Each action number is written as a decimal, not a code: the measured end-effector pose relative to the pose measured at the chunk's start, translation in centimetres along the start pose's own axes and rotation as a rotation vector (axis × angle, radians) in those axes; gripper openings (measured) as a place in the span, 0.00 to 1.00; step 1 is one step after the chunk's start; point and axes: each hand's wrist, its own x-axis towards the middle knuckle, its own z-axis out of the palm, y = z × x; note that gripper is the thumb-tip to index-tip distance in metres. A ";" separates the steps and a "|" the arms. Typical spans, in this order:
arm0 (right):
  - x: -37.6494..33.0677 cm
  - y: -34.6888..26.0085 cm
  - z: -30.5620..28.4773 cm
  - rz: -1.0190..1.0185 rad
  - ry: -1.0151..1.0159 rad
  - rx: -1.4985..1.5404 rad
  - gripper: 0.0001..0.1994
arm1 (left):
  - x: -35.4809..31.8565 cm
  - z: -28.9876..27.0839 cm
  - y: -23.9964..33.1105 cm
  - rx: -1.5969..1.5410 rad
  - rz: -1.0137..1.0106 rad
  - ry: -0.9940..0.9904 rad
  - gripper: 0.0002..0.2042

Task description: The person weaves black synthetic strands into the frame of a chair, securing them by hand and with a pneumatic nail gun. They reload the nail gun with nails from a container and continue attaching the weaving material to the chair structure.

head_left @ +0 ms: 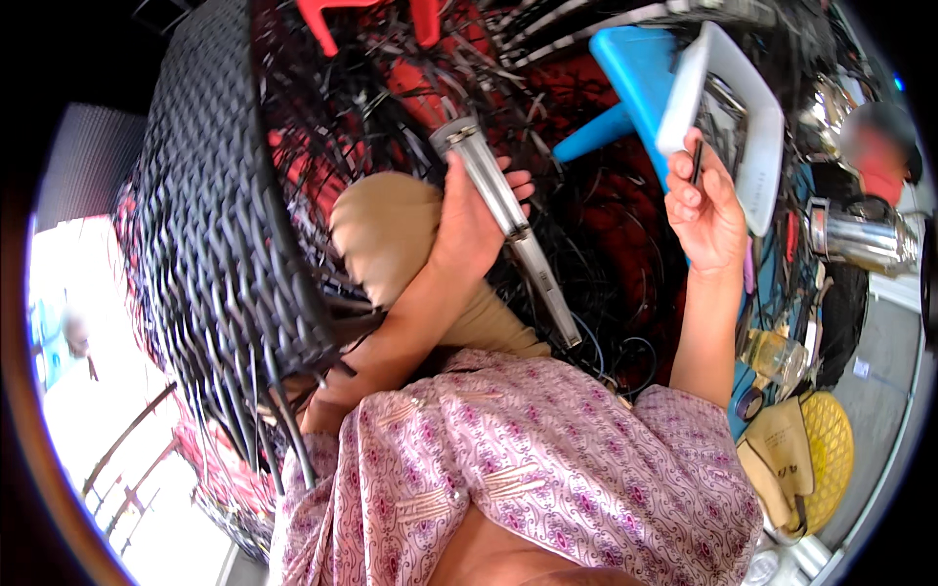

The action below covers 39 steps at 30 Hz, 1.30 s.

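My left hand (467, 230) is wrapped round a long silver metal tool (493, 186) that looks like a staple gun, its slim magazine part (547, 285) slid out toward my lap. The thumb lies along one side and the fingertips show on the other. Raised at the right, my right hand (710, 210) pinches a small dark strip (697, 162) between thumb and fingers, apart from the tool. Left of my left arm stands a black woven wicker piece (215, 186), with loose strand ends hanging from its lower edge. A tan-clothed knee (386, 230) is beside my left forearm.
A white plastic bin (764, 161) holding metal pieces sits by a blue plastic stool (635, 83). Tangled black strands (371, 117) cover the red floor. At right are a shiny metal container (860, 234), a clear jar (777, 359) and a yellow woven seat (831, 449).
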 end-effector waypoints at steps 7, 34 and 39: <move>3.4 7.4 4.2 0.023 0.250 -0.443 0.17 | -0.1 0.0 0.3 0.055 0.003 0.030 0.37; 8.7 16.9 5.3 -0.212 0.342 -1.122 0.12 | -1.4 1.5 1.1 -0.091 0.083 -0.045 0.35; 9.0 17.4 4.6 -0.233 0.326 -1.063 0.11 | -1.5 1.4 1.0 -0.084 0.062 -0.060 0.36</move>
